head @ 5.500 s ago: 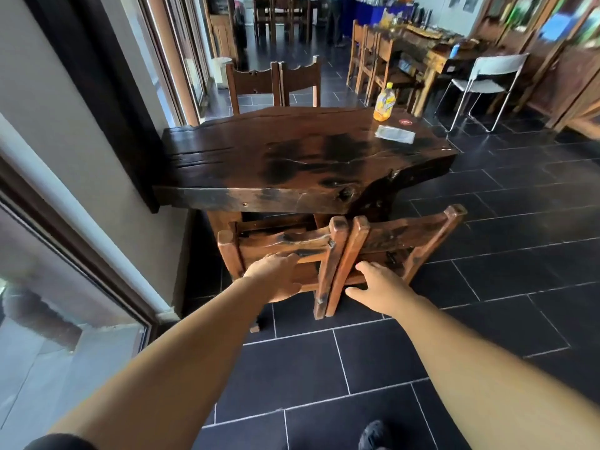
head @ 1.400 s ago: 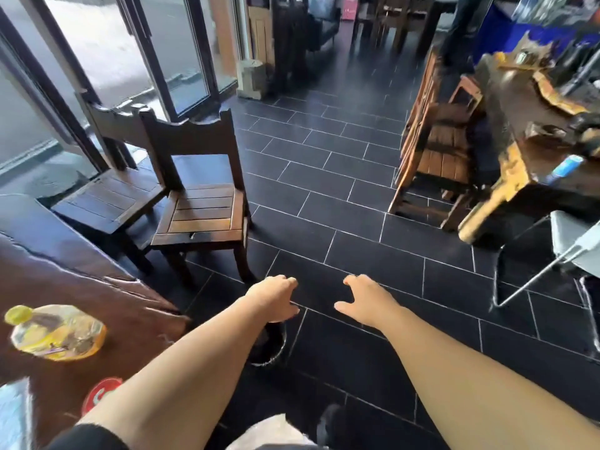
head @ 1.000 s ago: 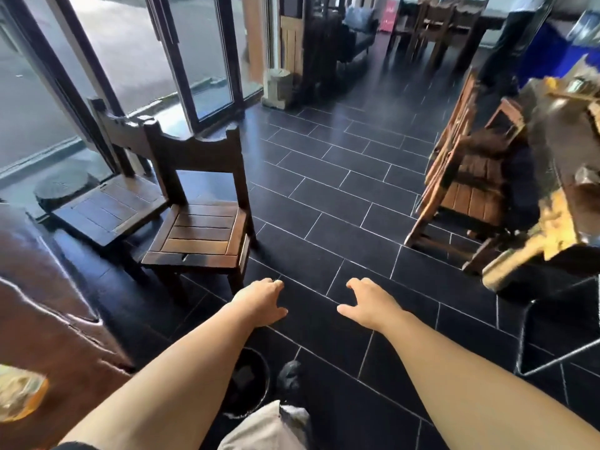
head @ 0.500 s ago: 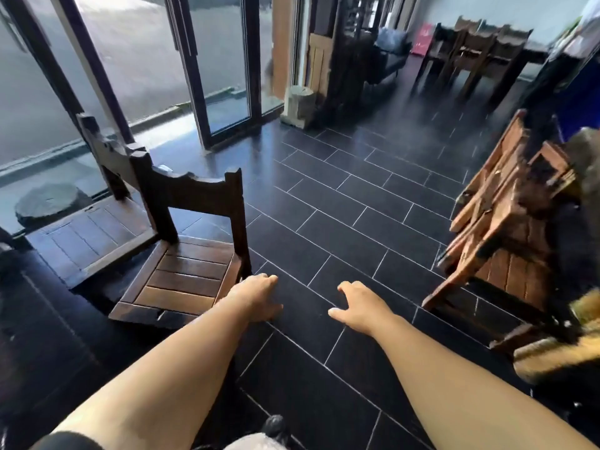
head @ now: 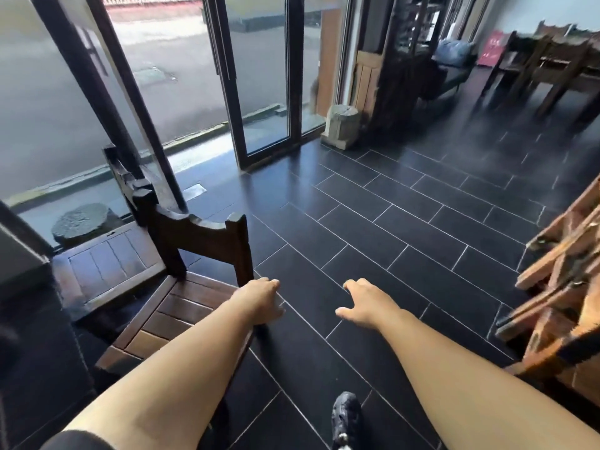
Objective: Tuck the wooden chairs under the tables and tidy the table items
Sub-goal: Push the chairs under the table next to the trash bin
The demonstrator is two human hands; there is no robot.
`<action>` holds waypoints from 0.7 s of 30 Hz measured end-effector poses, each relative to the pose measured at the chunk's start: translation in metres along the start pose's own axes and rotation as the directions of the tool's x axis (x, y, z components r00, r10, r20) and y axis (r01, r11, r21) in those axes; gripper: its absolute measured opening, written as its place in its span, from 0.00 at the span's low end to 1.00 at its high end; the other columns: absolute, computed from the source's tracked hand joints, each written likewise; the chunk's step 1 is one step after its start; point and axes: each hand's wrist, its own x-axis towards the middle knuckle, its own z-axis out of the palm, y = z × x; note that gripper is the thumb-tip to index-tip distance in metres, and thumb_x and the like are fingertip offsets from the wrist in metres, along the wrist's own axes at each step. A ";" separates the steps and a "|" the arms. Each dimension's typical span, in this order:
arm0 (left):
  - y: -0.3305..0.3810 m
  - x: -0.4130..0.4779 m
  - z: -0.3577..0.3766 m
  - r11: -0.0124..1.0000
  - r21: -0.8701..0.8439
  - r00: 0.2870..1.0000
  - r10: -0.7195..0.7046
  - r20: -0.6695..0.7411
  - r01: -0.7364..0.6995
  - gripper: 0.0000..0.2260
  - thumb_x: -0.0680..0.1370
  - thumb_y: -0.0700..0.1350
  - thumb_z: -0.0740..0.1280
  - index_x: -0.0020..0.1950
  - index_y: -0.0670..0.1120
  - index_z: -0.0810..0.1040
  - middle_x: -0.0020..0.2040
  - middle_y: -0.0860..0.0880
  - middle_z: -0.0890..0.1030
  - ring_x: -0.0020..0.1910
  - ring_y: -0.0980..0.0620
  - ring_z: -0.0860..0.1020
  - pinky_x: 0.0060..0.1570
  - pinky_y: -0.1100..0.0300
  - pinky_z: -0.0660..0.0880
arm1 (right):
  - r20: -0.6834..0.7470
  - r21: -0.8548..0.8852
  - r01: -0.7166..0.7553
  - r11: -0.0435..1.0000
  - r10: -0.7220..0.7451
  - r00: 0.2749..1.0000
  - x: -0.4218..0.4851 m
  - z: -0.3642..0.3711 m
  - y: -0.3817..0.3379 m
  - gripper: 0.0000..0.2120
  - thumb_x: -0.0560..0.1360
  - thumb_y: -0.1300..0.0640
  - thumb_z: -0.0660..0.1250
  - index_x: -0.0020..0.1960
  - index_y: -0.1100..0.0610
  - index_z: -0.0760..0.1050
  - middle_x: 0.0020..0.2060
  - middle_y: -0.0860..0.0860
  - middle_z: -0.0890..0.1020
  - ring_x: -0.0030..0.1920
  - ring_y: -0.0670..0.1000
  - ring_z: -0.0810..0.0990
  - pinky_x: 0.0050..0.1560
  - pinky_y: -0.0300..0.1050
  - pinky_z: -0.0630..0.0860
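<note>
Two dark wooden chairs stand side by side at the left, pulled out on the tiled floor. The nearer chair has a slatted seat and a low backrest; the farther chair sits by the glass wall. My left hand hovers over the right rear corner of the nearer seat, fingers loosely curled, holding nothing; contact with the chair is unclear. My right hand is held out over the bare floor, fingers apart and empty. The dark table they belong to is only a shadowy edge at the far left.
Tilted light-wood chairs crowd the right edge. Glass sliding doors run along the back left, with a stone block beside them. More tables and chairs stand far back right. My shoe is on the floor below.
I have walked around the table's end toward the pulled-out chairs. The bottle and tabletop have left view, and my left hand has come over the nearer chair's seat corner.
</note>
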 end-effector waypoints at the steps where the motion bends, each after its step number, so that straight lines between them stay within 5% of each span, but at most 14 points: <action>1: 0.005 0.016 -0.007 1.000 -0.012 1.000 -0.025 -0.012 0.025 0.25 0.72 0.56 0.67 0.66 0.47 0.73 0.60 0.45 0.76 0.62 0.42 0.76 0.60 0.49 0.75 | 0.002 -0.003 0.021 1.000 -0.021 1.000 0.020 -0.011 0.008 0.30 0.76 0.40 0.66 0.73 0.53 0.65 0.66 0.53 0.71 0.64 0.55 0.74 0.58 0.50 0.75; 12: 0.034 0.130 -0.067 0.983 0.007 0.983 -0.184 -0.026 0.184 0.26 0.74 0.57 0.66 0.70 0.49 0.70 0.64 0.46 0.74 0.65 0.43 0.72 0.63 0.48 0.73 | 0.082 -0.073 0.230 0.971 -0.224 0.971 0.171 -0.103 0.029 0.31 0.76 0.40 0.67 0.73 0.54 0.65 0.66 0.54 0.71 0.65 0.57 0.74 0.61 0.52 0.74; 21: -0.024 0.206 -0.096 0.939 -0.072 0.940 -0.340 -0.032 0.337 0.25 0.75 0.57 0.67 0.69 0.49 0.69 0.64 0.45 0.74 0.65 0.43 0.73 0.61 0.50 0.73 | 0.164 -0.164 0.387 0.908 -0.361 0.918 0.298 -0.137 -0.022 0.28 0.75 0.40 0.66 0.68 0.54 0.67 0.63 0.54 0.72 0.64 0.57 0.73 0.60 0.52 0.74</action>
